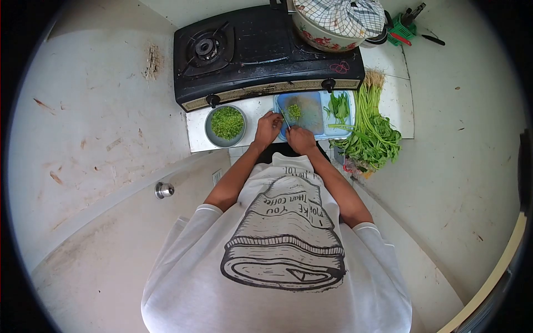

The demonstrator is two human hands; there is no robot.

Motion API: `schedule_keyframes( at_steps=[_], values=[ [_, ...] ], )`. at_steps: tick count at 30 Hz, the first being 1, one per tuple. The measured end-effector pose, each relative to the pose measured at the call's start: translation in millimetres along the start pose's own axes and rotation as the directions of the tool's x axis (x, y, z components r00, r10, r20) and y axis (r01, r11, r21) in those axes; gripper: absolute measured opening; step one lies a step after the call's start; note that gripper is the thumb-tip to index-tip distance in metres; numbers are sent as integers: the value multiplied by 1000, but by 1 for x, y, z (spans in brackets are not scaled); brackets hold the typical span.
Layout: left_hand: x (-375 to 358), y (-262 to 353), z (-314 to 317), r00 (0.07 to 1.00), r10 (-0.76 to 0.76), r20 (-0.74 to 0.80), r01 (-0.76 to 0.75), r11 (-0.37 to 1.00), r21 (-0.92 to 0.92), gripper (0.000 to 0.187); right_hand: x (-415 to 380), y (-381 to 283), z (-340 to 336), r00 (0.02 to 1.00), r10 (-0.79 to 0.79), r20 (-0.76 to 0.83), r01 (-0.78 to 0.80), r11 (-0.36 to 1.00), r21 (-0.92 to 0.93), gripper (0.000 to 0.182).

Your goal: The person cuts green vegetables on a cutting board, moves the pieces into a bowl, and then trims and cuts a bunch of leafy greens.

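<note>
My right hand [300, 140] is closed around the handle of a knife [284, 117], whose thin blade points away from me over the blue cutting board [311, 125]. Close to the blade, at the board's left edge, my left hand [268, 127] has its fingers curled together. A little green shows at its fingertips, apparently stems, mostly hidden by the fingers. Just right of the blade lies a small heap of chopped greens [294, 112]. Several loose leaves [338, 105] rest on the right part of the light blue tray [351, 119].
A grey bowl [209, 133] of chopped greens stands left of the board. Right of it lies a large bunch of leafy greens [377, 133], overhanging the counter. Behind is a black gas stove [258, 41] with a cloth-covered pot [322, 39]. A green basket [401, 30] holds utensils.
</note>
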State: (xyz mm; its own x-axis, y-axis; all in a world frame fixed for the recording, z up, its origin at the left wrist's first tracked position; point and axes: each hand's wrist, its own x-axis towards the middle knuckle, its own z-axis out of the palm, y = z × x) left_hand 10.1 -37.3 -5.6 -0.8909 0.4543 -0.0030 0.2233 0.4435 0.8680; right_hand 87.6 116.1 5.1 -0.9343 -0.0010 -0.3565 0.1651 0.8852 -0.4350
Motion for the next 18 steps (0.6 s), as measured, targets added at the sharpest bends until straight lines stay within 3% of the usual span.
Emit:
schedule_keyframes(
  at_steps=[9,18],
  values=[
    [1,-2,0,998,-61,6,61,997,-37,13,-8,11,1,996,80,-50,-80,997,8,48],
    [3,-4,0,1000,-21,0,21,1000,6,14,-16,9,5,997,-5,-80,4,1000,-16,46]
  ],
)
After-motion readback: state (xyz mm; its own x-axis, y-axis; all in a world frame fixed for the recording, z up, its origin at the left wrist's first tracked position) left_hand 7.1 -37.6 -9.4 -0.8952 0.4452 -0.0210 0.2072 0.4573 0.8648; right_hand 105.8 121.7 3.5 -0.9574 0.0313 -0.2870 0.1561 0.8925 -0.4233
